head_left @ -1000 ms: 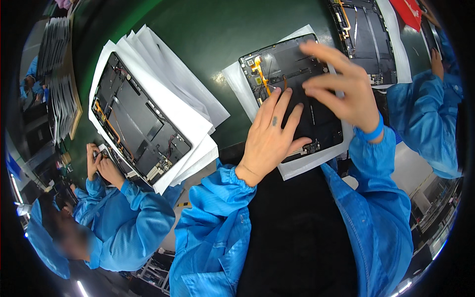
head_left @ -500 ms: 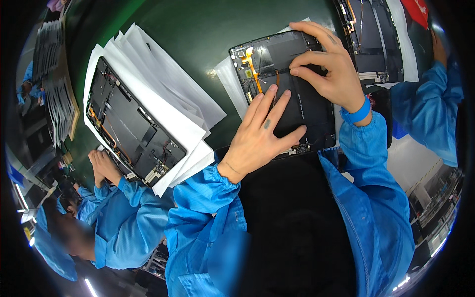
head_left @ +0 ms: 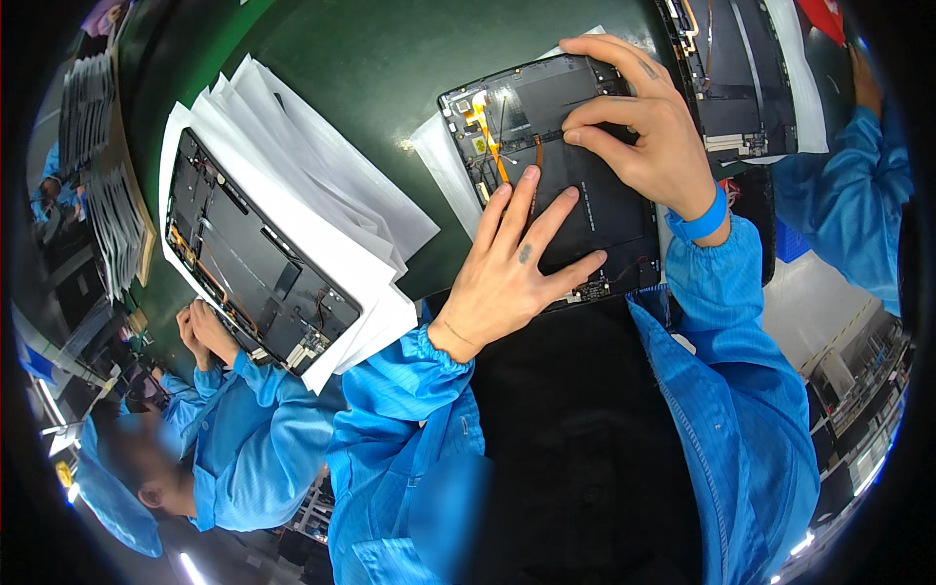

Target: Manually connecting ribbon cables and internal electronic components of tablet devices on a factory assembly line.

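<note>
Head view, from the largest part to the smallest. Green worktop [head_left: 351, 68], bearing at left a fanned stack of white sheets [head_left: 327, 185] with one open black case [head_left: 255, 249] on top; another open case [head_left: 741, 88] lies at the far right. Between them, directly before the person, lies the black device shell [head_left: 570, 166], inner side up, on a white sheet [head_left: 444, 161] that shows past its left and far edges.

The left hand [head_left: 507, 263] has its grip spread and unclosed, fingertips resting on the left part of the shell. The right hand [head_left: 658, 136], with a blue wristband [head_left: 697, 222], arches over the far right part; its thumb and forefinger tips come together, but whether they pinch anything cannot be told. Another finger reaches the far edge.

The shell is probably light, thin and fairly stiff, its smooth panel perhaps slippery and likely to slide with the sheet. Hold is best taken by the outer rim, at opposite sides. The orange ribbon cable [head_left: 485, 127] and the small circuit board [head_left: 590, 291] by the near edge look fragile and should bear no pressure.
</note>
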`<state>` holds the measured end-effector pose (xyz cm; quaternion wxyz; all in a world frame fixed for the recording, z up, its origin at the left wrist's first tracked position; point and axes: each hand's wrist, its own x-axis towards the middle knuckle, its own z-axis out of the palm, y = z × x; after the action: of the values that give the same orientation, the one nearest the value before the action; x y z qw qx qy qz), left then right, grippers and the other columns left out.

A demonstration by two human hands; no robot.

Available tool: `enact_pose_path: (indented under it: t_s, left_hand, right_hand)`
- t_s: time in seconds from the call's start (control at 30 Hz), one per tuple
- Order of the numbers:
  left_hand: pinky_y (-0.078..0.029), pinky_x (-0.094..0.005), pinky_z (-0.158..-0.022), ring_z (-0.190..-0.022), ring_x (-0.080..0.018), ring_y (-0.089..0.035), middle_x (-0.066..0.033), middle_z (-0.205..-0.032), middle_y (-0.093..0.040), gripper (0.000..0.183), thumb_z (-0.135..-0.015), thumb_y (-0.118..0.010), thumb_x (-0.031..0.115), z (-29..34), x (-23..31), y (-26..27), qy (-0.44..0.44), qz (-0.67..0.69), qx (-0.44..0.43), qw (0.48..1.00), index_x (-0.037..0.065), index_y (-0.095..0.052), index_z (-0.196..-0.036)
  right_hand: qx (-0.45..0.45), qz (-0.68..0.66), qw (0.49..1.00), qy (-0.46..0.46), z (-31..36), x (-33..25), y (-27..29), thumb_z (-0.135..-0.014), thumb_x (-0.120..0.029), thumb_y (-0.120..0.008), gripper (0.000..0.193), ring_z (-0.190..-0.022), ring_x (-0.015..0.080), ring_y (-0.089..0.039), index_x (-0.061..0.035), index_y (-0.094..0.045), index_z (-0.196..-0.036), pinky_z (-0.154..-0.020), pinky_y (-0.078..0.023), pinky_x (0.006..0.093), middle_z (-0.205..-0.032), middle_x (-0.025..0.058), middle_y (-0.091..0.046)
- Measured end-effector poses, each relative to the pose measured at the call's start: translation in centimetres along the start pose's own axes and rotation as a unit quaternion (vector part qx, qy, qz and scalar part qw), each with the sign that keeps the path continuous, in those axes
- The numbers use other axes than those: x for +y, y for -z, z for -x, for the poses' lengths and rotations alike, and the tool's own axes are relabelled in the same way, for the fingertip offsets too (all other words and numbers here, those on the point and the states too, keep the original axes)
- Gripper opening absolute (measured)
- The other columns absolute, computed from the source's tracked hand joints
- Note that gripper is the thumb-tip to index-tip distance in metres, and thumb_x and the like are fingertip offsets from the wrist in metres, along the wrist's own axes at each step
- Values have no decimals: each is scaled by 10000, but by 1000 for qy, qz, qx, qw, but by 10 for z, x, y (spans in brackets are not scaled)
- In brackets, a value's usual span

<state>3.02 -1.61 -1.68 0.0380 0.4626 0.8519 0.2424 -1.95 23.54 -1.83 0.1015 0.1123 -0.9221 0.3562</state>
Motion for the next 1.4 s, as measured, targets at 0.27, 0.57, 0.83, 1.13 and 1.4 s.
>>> enact_pose_path:
  t_s: [0.27, 0.57, 0.83, 1.13, 1.4]
  left_hand:
    - [-453, -596, -1185, -1493, -470, -484, -151, -1487, -574, 400, -792, -900, 295, -3, -3, 1, 19, 46, 27, 998, 343, -841, -1185]
    - [-502, -521, -1071, -1353, -435, -551, -186, -1469, -528, 528, -850, -885, 326, -20, 3, 2, 97, 17, 32, 995, 231, -754, -1352]
    - [-413, -541, -1105, -1305, -427, -472, -198, -1426, -492, 537, -888, -867, 306, -44, 4, -3, 155, -66, 79, 982, 178, -722, -1389]
    - [-566, -346, -669, -733, -257, -737, -161, -968, -767, 169, -994, -787, 138, 54, 36, 51, 361, 251, -69, 896, -12, -800, -1071]
    - [-478, -302, -983, -1111, -94, -608, -36, -1245, -679, 403, -1126, -657, 288, 89, 24, -39, 417, 764, 101, 482, -24, -620, -1379]
  right_hand:
    - [5, 0, 1000, -2, 0, -1, -1, -816, -150, -851, 77, -1431, 351, -554, -110, -858, -882, -1168, -433, 481, -1490, 59, -662]
    - [5, -3, 1000, -1, -1, -1, -1, -809, -142, -852, 76, -1431, 361, -549, -97, -850, -871, -1174, -428, 493, -1481, 60, -664]
    - [6, -13, 1000, -13, -3, 4, -2, -866, -176, -841, 222, -1450, 362, -542, -113, -828, -1078, -1202, -415, 490, -1480, 67, -666]
    - [-23, 16, 1000, 11, -3, 3, -2, -803, -206, -908, 505, -1470, 349, -513, -150, -755, -1281, -1190, -412, 485, -1509, 48, -634]
    - [-32, -23, 998, 58, 0, 3, 5, -820, -133, -878, 445, -1436, 368, -544, -97, -751, -1245, -1179, -434, 497, -1475, 83, -659]
